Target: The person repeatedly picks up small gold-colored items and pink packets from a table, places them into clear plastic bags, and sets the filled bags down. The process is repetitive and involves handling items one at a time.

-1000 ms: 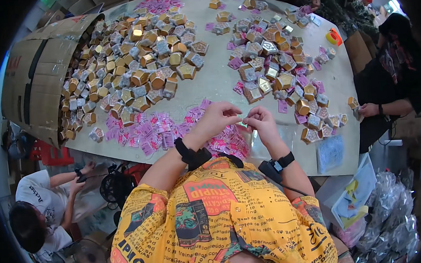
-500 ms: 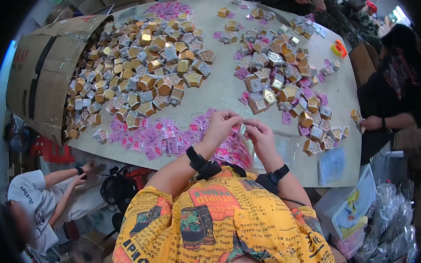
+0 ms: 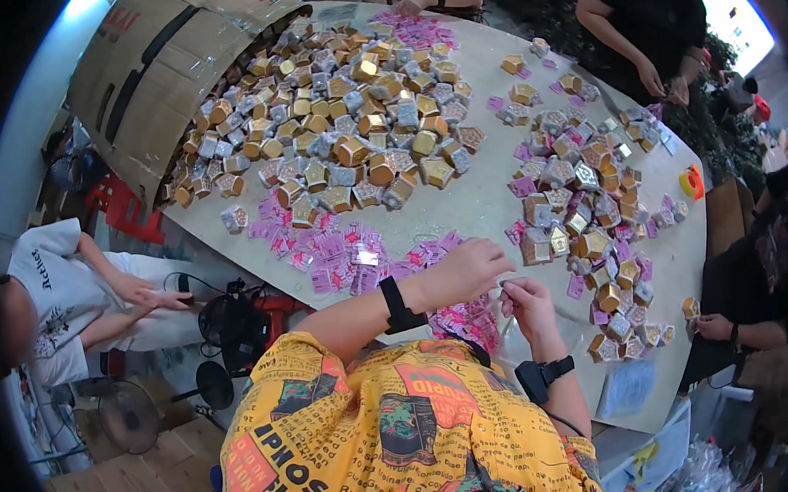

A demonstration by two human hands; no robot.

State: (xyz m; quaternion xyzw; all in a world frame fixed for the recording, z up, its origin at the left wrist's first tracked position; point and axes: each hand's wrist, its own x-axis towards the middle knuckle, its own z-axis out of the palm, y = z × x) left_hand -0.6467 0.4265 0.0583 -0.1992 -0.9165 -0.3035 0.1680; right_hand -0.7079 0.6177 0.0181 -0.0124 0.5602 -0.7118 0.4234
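Note:
My left hand (image 3: 469, 270) is over the near edge of the table, its fingers pinched together. Close to its right is my right hand (image 3: 532, 306), also with fingertips pressed together. Whatever lies between the fingertips is too small to make out. Pink printed packets (image 3: 326, 251) spread to the left of my hands, and more of them lie under my left forearm. Clear plastic (image 3: 510, 343) shows on the table just below my right hand. Beyond the packets lies a large heap of gold and silvery faceted pieces (image 3: 351, 153), many in clear wrap.
A cardboard box (image 3: 149, 80) lies tipped at the far left. A second heap of wrapped pieces (image 3: 595, 246) mixed with pink packets covers the right side. An orange tape dispenser (image 3: 693, 182) and a stack of clear bags (image 3: 628, 387) are there too. Other people stand around the table.
The view has shifted, so the table sits further right and lower. My hands have drawn slightly apart, with the left fingers now bent downward. A person in an orange shirt shows at the far edge.

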